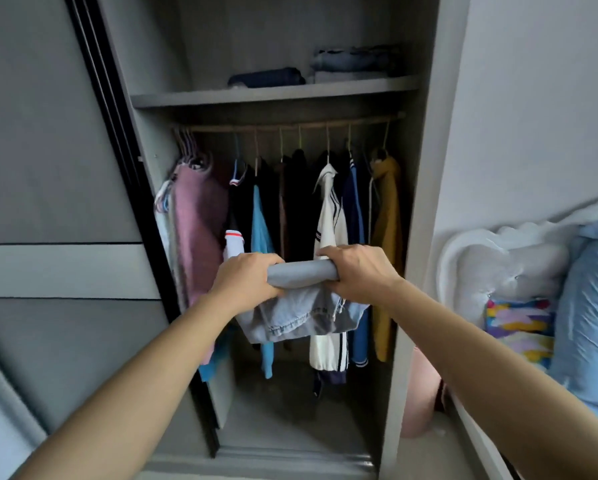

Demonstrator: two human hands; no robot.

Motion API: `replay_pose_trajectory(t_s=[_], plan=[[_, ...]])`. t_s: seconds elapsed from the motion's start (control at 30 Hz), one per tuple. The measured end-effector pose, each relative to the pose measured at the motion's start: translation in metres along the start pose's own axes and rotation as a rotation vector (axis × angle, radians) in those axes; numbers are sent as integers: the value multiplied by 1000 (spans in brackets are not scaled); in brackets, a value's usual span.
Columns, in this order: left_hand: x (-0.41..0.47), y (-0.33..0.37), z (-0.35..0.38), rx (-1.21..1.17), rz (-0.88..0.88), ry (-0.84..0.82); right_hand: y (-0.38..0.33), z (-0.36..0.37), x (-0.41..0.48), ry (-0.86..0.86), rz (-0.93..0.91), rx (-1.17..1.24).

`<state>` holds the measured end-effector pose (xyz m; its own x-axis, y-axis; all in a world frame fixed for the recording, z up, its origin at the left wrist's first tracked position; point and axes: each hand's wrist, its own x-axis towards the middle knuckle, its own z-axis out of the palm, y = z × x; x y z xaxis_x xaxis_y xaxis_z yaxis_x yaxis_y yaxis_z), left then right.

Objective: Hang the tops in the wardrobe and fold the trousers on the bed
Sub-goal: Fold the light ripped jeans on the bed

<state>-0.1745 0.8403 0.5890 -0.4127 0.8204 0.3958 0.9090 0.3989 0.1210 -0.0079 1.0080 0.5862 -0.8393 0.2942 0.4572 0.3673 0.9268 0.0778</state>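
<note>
Grey folded trousers [301,299] gripped at each end, left hand [245,278] and right hand [356,271], fingers [271,260] curled tight; next, probably up onto the shelf [193,98].

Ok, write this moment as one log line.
held: folded pale grey-blue trousers | left hand: grips left end | right hand: grips right end | place: before open grey wardrobe

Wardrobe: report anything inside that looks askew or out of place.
Little stands out. At the left end of the rail, several hangers are crammed together and the mauve top under them hangs bunched. The left hand and right hand grip folded grey trousers.
</note>
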Motion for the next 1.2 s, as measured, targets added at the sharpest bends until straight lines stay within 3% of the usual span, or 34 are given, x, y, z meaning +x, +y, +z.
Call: replay_pose_trajectory(t_s=[0.23,0.37,0.47,0.6,0.73,0.9,1.2], plan=[[41,-53,-13,58,-34,28,-6,12,78,10,-115,10],[96,-66,-61,122,-34,107,8,-21,145,105,-178,-19],[148,-64,-134,198,-24,246,22,-80,205,260,-191,-46],[209,-54,-233,248,27,551,37,-170,276,563,-196,-89],[260,-52,-294,333,35,785,43,-232,334,757,-178,-192],[317,-80,-313,403,57,894,51,-247,393,828,-182,-273],[448,-172,-290,378,198,946,71,-203,512,822,-123,-375]])
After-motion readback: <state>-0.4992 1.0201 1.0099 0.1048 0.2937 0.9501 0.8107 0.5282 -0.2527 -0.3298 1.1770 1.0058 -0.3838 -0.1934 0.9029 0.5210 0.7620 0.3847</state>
